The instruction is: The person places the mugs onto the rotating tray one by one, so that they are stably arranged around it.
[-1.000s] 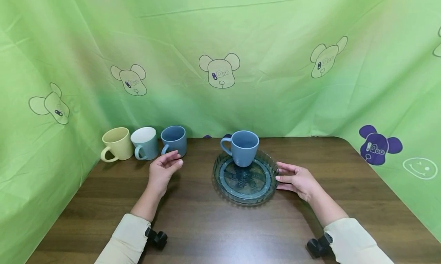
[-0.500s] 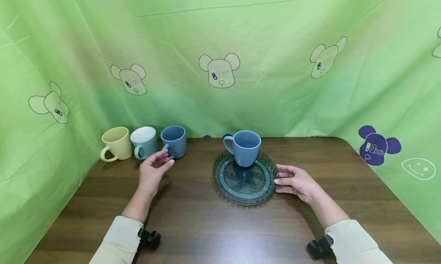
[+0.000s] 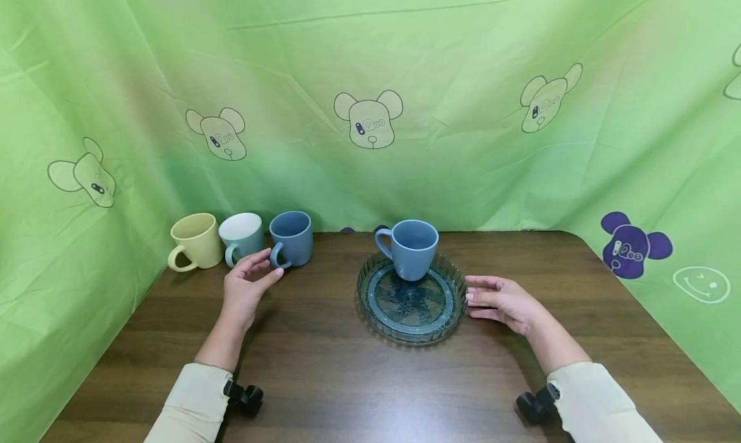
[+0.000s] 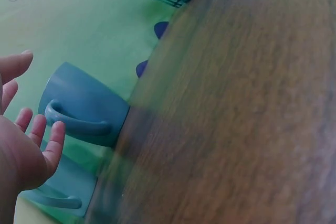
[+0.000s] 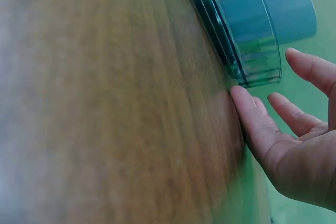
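A blue mug point(image 3: 412, 253) stands upright in the back part of a round clear dark-green glass tray point(image 3: 412, 330), its handle pointing left. My right hand point(image 3: 502, 305) is at the tray's right side, fingers spread and fingertips right at the rim; the right wrist view has the fingers point(image 5: 257, 119) beside the tray's wall point(image 5: 257, 72). My left hand point(image 3: 244, 290) hovers with loosely bent fingers in front of a darker blue mug point(image 3: 295, 240), near that mug's handle point(image 4: 79, 123). Nothing shows between the left thumb and fingers.
Left of the darker blue mug stand a teal mug point(image 3: 249, 245) with a white inside and a yellow mug point(image 3: 199, 244), both upright near the wooden table's point(image 3: 341, 379) back left. A green cloth point(image 3: 463, 173) hangs behind the table and along its sides.
My left hand has moved left, from in front of the darker blue mug towards the teal one. The mug on the tray has shifted slightly right. My right hand stays nearly in place.
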The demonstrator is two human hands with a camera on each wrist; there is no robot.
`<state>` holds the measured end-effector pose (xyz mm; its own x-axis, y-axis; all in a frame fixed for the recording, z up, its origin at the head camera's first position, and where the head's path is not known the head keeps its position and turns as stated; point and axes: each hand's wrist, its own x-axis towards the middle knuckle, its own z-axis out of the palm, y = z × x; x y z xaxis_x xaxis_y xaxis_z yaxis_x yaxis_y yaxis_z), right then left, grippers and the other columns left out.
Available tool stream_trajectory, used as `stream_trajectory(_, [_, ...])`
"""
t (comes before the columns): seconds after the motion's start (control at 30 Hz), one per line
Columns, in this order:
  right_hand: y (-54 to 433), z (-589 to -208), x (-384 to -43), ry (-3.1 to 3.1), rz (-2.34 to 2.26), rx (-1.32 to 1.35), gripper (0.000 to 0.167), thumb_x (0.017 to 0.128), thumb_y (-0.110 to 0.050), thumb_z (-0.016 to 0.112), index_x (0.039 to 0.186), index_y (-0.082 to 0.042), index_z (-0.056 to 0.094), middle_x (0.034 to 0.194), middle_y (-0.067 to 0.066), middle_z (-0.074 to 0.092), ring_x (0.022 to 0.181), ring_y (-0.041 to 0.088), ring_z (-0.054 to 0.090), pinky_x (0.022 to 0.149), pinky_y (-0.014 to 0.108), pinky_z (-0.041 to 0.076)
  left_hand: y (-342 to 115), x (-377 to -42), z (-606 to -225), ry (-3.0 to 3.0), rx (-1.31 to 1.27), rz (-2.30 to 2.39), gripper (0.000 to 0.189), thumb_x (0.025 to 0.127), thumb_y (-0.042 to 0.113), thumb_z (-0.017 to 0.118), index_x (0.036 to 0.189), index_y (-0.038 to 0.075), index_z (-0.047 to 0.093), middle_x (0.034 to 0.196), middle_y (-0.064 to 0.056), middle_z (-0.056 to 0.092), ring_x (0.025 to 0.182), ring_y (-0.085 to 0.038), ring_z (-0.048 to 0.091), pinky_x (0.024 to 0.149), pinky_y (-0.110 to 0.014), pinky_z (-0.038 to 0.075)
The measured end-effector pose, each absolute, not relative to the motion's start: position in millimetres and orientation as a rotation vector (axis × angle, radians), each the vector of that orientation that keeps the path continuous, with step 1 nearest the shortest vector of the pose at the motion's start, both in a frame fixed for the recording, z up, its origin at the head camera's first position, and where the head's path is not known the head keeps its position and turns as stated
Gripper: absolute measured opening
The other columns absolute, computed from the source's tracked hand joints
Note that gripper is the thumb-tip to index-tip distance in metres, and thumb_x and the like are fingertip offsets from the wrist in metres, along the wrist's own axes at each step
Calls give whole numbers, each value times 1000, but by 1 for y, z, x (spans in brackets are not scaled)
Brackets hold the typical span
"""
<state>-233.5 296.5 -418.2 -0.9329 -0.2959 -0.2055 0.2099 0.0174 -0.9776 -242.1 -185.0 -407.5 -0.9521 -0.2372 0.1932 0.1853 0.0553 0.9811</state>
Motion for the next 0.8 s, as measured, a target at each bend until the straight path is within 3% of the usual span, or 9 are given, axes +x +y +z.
stream_trajectory(0.13, [299,-418,-238,1969,-1963,-122,65,94,-3,61,144,15,23,115,9,59,96,16,64,87,37,57,-189,-245,-408,-2054,88,-1996,54,83,-1,76,133,0,57,128,-12,54,116,-25,53,86,-18,51])
stream_trajectory(0.37, [302,-417,-249,2032,-1847,-213,70,94,-2,61,147,14,19,143,38,28,105,16,60,91,42,56,-191,-252,-411,-1974,162,-2131,59,81,-5,76,136,0,55,132,-20,54,107,-21,61,76,-20,58])
stream_trajectory(0.8, [294,-414,-268,2127,-1798,-229,68,94,-2,61,147,13,22,150,36,23,115,18,53,89,35,56,-196,-265,-422,-1995,178,-2180,64,82,-4,75,141,1,50,126,-18,55,99,-10,63,77,-24,59])
